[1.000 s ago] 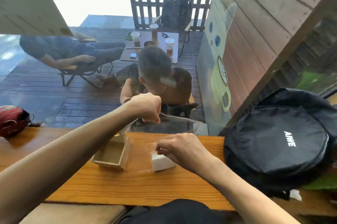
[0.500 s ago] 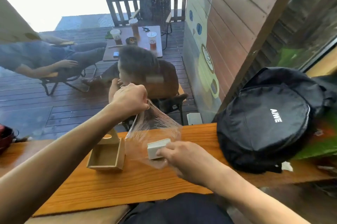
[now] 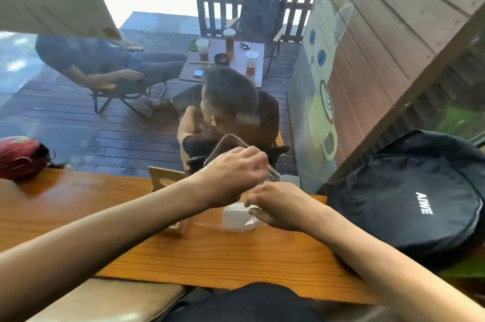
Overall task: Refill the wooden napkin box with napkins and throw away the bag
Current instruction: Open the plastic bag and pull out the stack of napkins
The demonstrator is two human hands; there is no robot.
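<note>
A white stack of napkins [image 3: 233, 217] lies on the wooden counter [image 3: 215, 253] inside a clear plastic bag [image 3: 228, 147]. My left hand [image 3: 231, 177] is raised above it and pinches the bag's upper edge. My right hand [image 3: 282, 206] rests against the right side of the stack, fingers curled on the napkins and the plastic. The wooden napkin box [image 3: 166, 180] stands just left of the stack, mostly hidden behind my left forearm; only its back panel and one front corner show.
A black round bag [image 3: 409, 203] fills the counter's right end. A red helmet [image 3: 21, 156] sits at the far left. Beyond the window, people sit on a deck by a small table with drinks [image 3: 223, 59]. A padded seat [image 3: 105, 298] lies below the counter's near edge.
My left hand has moved right with the bag's edge, now over the stack. The napkins have come back down onto the counter under my right hand. My head has turned a little.
</note>
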